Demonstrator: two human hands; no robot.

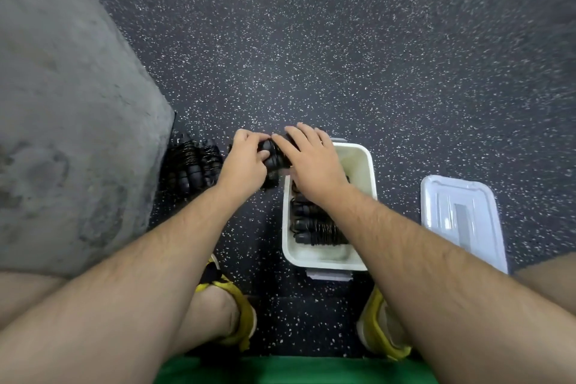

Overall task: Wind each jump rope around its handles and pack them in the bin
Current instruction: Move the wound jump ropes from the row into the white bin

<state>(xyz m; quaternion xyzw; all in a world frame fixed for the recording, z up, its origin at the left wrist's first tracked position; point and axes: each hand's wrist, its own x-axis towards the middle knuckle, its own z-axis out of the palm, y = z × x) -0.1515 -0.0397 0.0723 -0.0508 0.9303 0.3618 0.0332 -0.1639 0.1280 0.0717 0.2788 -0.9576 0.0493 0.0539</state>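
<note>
Both hands meet on a black wound jump rope [274,156] just above the floor, left of the white bin's far corner. My left hand [247,159] grips its left end with curled fingers. My right hand [310,162] lies over its right end, fingers wrapped on it, and hides that part. The white bin [363,165] stands on the floor under my right wrist, with wound black ropes [314,227] lying in its near half. More wound black ropes [193,165] lie in a pile on the floor to the left.
A grey concrete wall [68,103] fills the left side, next to the rope pile. The bin's clear lid [461,218] lies flat on the speckled dark floor to the right. My feet in yellow shoes [240,315] stand near the bin's front.
</note>
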